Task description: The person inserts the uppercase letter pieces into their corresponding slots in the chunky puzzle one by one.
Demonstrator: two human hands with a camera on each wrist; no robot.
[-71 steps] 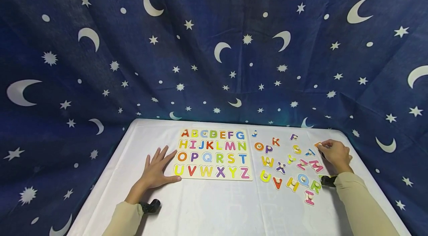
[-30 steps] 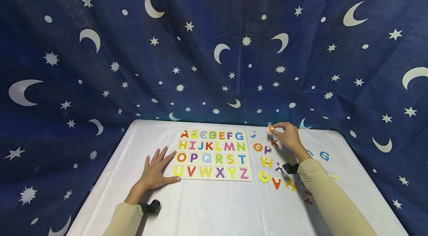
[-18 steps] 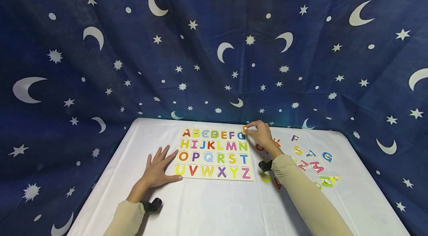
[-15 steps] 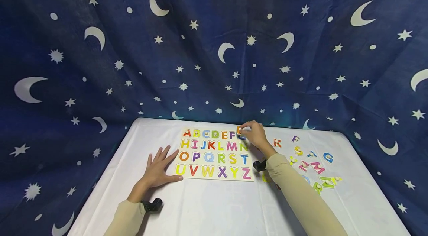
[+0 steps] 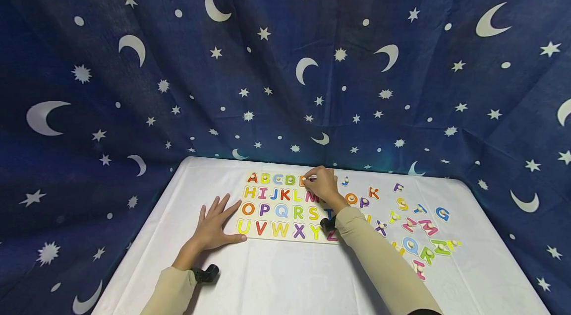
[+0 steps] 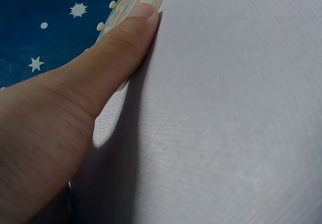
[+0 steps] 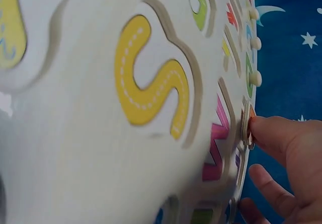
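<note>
Orange letter piece (image 5: 305, 180) sits at the top row of the alphabet board (image 5: 267, 216), pinched between the curled fingertips of the right hand (image 5: 322, 186). Nearer than that, the left hand (image 5: 215, 223) lies flat on the white counter (image 5: 276, 280), fingers spread and straight, holding nothing, its thumb (image 6: 118, 48) pressed against the board's near left edge. Right of the board, loose letters (image 5: 410, 225) lie scattered. Beyond the board hangs a star-and-moon cloth (image 5: 285, 57).
</note>
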